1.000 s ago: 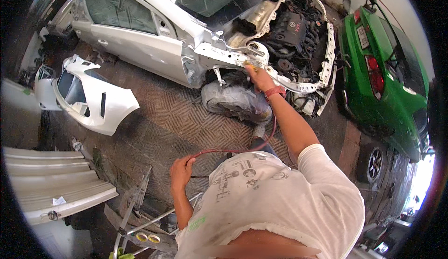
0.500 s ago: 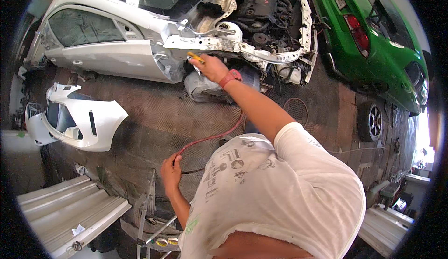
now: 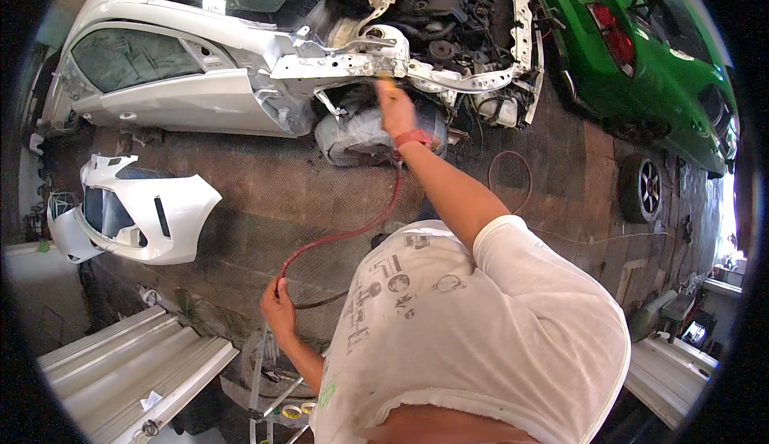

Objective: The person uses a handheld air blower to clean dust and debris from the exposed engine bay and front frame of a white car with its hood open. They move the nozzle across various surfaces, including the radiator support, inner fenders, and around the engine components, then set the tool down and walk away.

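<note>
My right hand [image 3: 396, 112] is raised beside the stripped front of a white car [image 3: 192, 106], its fingers wrapped round a yellow tool [image 3: 386, 84] that looks like an air blow gun. The tool is smeared by motion and close to the bare white fender rail [image 3: 336, 66]. A red hose [image 3: 384, 212] runs from near my right wrist down to my left hand [image 3: 278, 308], which is closed around it at lower left. Below the rail sits the front wheel, wrapped in a grey cover [image 3: 352, 136].
The engine [image 3: 436, 4] is exposed at the top. A white bumper [image 3: 164, 216] lies on the floor to the left. At right are a green car [image 3: 641, 52] and a loose wheel [image 3: 641, 188]. A stepladder [image 3: 260, 372] with tape rolls stands near my left arm.
My right hand has moved right along the rail with the yellow tool. My left hand has shifted slightly left and down, still on the hose. The view has moved a little.
</note>
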`<state>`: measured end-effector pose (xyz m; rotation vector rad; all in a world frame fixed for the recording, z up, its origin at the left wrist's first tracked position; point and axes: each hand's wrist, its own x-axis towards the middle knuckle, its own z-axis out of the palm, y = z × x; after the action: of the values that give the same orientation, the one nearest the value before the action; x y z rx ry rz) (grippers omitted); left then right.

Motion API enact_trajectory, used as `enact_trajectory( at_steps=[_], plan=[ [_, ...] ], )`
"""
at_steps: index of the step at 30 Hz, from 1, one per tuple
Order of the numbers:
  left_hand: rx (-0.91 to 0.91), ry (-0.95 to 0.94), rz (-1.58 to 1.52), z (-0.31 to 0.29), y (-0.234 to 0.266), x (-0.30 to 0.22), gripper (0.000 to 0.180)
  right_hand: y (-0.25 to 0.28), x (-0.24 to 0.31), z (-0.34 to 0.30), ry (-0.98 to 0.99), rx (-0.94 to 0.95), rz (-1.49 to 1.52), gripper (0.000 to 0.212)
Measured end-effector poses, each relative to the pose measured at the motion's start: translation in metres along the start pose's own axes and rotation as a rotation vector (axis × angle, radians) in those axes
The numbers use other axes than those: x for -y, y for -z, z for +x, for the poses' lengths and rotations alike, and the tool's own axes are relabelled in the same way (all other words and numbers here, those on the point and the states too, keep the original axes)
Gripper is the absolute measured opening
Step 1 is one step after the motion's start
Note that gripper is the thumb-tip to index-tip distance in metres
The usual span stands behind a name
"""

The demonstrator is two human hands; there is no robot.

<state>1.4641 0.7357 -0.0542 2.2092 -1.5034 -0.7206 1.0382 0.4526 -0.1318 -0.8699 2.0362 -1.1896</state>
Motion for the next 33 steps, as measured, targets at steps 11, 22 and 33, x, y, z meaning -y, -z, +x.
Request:
enact_trajectory(
  at_steps=[11, 22, 33],
  plan=[
    [0.009, -0.116, 0.064, 0.005, -0.004, -0.016, 0.041, -0.065, 0.033, -0.057, 0.194, 0.253, -0.214, 0.070],
    [0.071, -0.056, 0.060, -0.012, -0.033, 0.011, 0.045, 0.036, -0.125, -0.001, -0.185, -0.430, -0.127, 0.068],
    [-0.006, -0.095, 0.072, -0.002, -0.032, 0.000, 0.037, -0.033, -0.056, -0.032, 0.048, 0.176, -0.103, 0.074]
  ],
)
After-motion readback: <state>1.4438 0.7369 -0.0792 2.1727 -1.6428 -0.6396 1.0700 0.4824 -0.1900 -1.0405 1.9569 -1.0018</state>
